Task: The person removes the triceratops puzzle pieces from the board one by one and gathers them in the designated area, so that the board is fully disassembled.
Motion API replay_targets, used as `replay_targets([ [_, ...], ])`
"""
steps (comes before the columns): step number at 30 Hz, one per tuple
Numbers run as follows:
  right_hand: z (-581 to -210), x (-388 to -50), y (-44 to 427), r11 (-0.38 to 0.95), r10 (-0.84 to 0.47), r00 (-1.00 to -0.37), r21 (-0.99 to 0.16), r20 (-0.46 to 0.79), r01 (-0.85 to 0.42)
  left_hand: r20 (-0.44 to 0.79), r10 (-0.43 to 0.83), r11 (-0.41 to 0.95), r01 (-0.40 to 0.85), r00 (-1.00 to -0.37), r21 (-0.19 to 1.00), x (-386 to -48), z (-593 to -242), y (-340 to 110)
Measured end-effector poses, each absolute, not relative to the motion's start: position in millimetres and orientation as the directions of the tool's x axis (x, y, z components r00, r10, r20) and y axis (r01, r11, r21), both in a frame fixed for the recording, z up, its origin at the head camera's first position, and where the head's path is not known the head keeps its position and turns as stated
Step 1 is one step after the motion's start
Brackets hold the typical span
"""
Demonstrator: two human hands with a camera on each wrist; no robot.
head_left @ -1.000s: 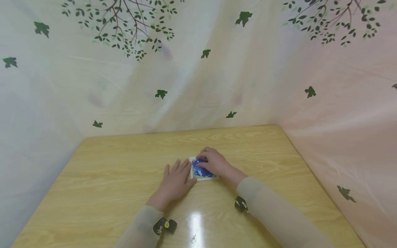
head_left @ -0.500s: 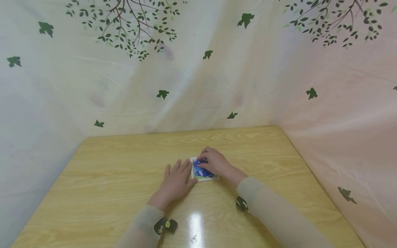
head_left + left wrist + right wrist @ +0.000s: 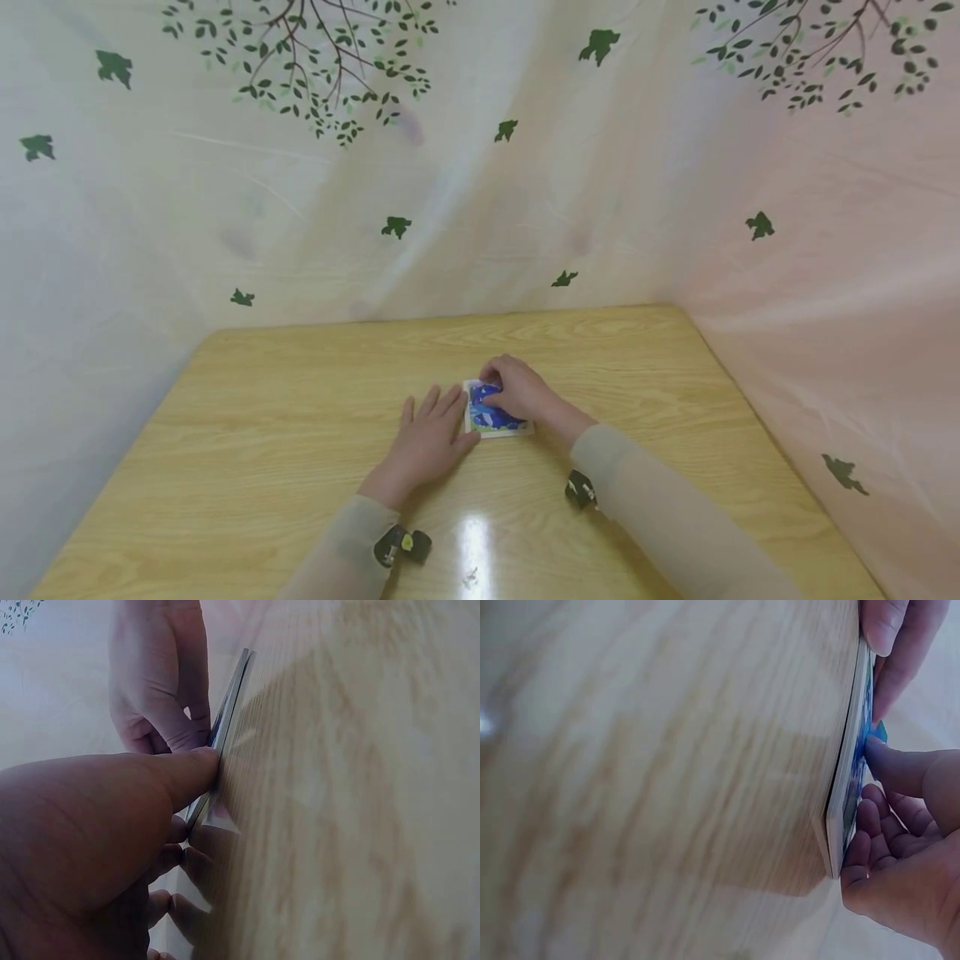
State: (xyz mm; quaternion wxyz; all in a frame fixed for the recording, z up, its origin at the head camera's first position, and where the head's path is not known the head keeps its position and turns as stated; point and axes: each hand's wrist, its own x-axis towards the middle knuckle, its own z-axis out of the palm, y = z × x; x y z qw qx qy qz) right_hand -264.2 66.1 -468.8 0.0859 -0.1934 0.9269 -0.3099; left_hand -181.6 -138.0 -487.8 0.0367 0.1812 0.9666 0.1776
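A flat, white-bordered picture board (image 3: 497,432) with a blue picture lies on the table; in the right wrist view its layered pale edge (image 3: 838,817) shows. My left hand (image 3: 423,446) rests with fingers spread at the board's left side, its thumb (image 3: 196,766) touching the near left edge. Over the upper right part of the board, my right hand (image 3: 525,394) pinches a small blue piece (image 3: 880,733) with thumb and curled fingers. That piece stands up from the board's face, and the right hand hides part of the picture.
The wooden table (image 3: 285,417) extends around both hands, with a bright reflection near its front. A pale cloth (image 3: 322,250) with printed leaves and branches hangs behind and beside it. Each wrist carries a small dark device, the left one (image 3: 402,544) nearer the front.
The fingers of my right hand have curled in slightly at the board. My left hand stays against the board's side, and the head view has shifted a little.
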Motion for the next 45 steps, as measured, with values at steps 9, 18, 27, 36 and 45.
replay_targets([
  [9,-470.6,-262.3,64.1,0.71,-0.377,-0.926,-0.641,0.005,-0.292,-0.008,0.363,0.875,0.337,-0.932,0.347,-181.6,-487.5,-138.0],
  [18,-469.7,-262.8,64.1,0.657,-0.324,-0.946,-0.72,-0.003,-0.222,0.017,0.376,0.856,0.355,-0.926,0.376,-183.1,-489.2,-139.0],
  [27,-470.4,-260.7,64.5,0.609,-0.292,-0.957,-0.771,0.0,-0.186,-0.003,0.374,0.868,0.349,-0.928,0.354,-183.7,-487.7,-138.4],
  [36,-473.0,-261.4,63.5,0.598,-0.276,-0.961,-0.784,-0.005,-0.167,-0.002,0.374,0.861,0.347,-0.927,0.371,-184.4,-491.1,-139.5],
  [45,-475.9,-261.4,67.2,0.565,-0.303,-0.952,-0.811,-0.029,-0.155,-0.006,0.367,0.876,0.344,-0.93,0.337,-184.4,-493.4,-138.4],
])
